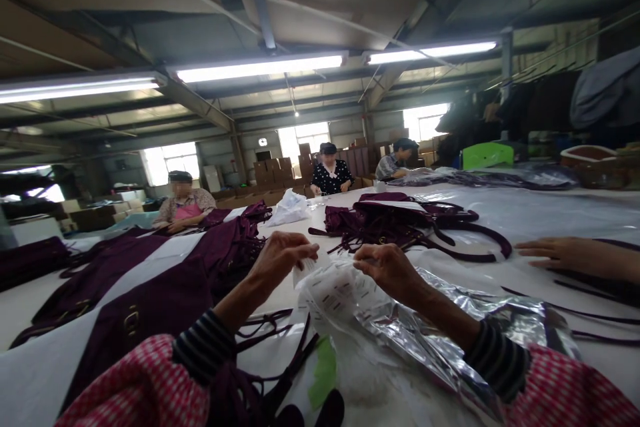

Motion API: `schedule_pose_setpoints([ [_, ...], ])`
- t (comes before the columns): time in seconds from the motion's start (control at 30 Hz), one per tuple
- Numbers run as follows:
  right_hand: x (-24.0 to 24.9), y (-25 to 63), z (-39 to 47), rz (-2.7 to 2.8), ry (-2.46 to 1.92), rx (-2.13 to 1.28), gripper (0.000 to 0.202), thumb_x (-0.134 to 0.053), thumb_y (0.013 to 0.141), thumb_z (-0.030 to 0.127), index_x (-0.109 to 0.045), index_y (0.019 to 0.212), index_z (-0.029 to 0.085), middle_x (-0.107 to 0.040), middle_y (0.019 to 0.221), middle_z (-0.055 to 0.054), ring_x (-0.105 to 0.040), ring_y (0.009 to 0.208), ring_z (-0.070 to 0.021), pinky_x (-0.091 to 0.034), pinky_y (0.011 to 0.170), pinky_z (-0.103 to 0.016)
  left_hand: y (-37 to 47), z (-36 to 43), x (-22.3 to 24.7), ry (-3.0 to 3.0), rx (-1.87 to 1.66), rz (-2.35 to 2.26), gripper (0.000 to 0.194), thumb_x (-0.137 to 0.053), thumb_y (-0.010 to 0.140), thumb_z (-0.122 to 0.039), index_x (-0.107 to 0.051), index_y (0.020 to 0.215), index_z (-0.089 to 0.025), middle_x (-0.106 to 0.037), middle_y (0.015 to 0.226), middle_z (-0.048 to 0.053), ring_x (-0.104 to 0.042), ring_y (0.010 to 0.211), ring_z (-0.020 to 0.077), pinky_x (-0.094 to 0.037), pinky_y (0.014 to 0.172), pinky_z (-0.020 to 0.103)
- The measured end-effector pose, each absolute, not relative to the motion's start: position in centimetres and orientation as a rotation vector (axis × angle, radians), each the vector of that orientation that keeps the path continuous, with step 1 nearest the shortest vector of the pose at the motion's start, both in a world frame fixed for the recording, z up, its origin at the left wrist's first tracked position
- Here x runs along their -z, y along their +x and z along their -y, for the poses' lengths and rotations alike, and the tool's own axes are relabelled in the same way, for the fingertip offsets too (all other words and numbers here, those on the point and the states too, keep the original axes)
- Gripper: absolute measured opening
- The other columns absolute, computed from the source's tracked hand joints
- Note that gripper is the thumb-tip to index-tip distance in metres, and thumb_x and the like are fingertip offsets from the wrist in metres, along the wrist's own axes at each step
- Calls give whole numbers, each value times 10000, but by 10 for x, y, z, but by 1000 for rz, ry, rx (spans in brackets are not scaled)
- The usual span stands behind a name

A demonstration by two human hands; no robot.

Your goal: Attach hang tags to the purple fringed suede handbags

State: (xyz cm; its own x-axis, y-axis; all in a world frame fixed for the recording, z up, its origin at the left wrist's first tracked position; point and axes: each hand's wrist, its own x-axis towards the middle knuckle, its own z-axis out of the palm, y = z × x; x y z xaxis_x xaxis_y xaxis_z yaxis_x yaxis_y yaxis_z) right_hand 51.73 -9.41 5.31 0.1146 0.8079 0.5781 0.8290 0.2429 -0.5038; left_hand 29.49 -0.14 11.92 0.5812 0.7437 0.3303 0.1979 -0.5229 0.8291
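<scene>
My left hand (285, 255) is closed in a pinch on a small white slip (301, 272), whose kind I cannot make out. Across from it, my right hand (389, 268) has thumb and fingers pressed together. What that pinch holds, if anything, is hidden. Beneath both hands lies a heap of thin white packets with dark printed lines (340, 293). It rests partly on a shiny clear plastic bag (430, 327). Purple bags (165, 287) with buckles and straps lie left of my left hand, with white sheets across them.
More purple bags (380, 213) lie ahead on the white table (560, 213). A co-worker's hand (565, 257) reaches in from the right edge. Crumpled white plastic (290, 208) sits farther back. A green piece (324, 373) lies near me. Several people work around the table's far side.
</scene>
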Motion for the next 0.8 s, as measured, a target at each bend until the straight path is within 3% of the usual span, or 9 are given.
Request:
schedule_pose_setpoints([
  [0.17, -48, 516, 94, 1697, -1507, 19, 147, -644, 871, 281, -756, 849, 189, -751, 796, -39, -678, 750, -195, -453, 710, -269, 306, 14, -100, 1737, -919, -590, 188, -631, 656, -297, -525, 559, -175, -734, 889, 69, -622, 764, 179, -465, 701, 289],
  [0.23, -47, 516, 94, 1700, -1506, 18, 146, -642, 871, 278, -755, 845, 189, -750, 799, -41, -676, 756, -195, -455, 706, -265, 308, 17, -97, 1628, -827, -469, 206, -624, 641, -273, -455, 565, -184, -741, 935, 95, -640, 787, 190, -484, 722, 305],
  [0.33, -46, 516, 94, 1702, -1502, 18, 148, -638, 874, 279, -751, 841, 191, -749, 799, -42, -674, 753, -194, -460, 701, -262, 304, 19, -97, 1536, -669, -356, 230, -637, 669, -289, -432, 628, -194, -727, 835, 89, -648, 732, 187, -492, 704, 313],
  [0.43, -45, 518, 93, 1709, -1502, 34, 140, -640, 875, 272, -748, 843, 191, -754, 812, -45, -680, 759, -198, -465, 711, -267, 298, 16, -98, 1641, -605, -482, 275, -631, 740, -422, -463, 743, -205, -685, 730, 46, -662, 679, 193, -499, 666, 314],
  [0.57, -45, 519, 93, 1706, -1521, 77, 118, -649, 885, 258, -741, 861, 187, -758, 837, -52, -690, 784, -207, -462, 709, -269, 297, 8, -94, 1793, -568, -741, 390, -619, 772, -564, -517, 896, -208, -580, 536, -28, -544, 476, 153, -403, 504, 259],
  [0.7, -46, 513, 96, 1790, -1524, 194, 114, -640, 915, 257, -728, 880, 193, -743, 836, -42, -683, 780, -199, -439, 702, -269, 302, 8, -94, 2075, -507, -918, 259, -731, 642, -396, -619, 716, -174, -432, 435, -75, -375, 420, 105, -252, 475, 243],
  [0.8, -46, 512, 97, 1865, -1514, 298, 128, -614, 940, 238, -710, 868, 190, -721, 819, -37, -673, 779, -197, -414, 692, -270, 305, 15, -102, 2332, -510, -966, 151, -740, 632, -296, -671, 591, -168, -433, 459, -58, -374, 494, 105, -211, 530, 267],
])
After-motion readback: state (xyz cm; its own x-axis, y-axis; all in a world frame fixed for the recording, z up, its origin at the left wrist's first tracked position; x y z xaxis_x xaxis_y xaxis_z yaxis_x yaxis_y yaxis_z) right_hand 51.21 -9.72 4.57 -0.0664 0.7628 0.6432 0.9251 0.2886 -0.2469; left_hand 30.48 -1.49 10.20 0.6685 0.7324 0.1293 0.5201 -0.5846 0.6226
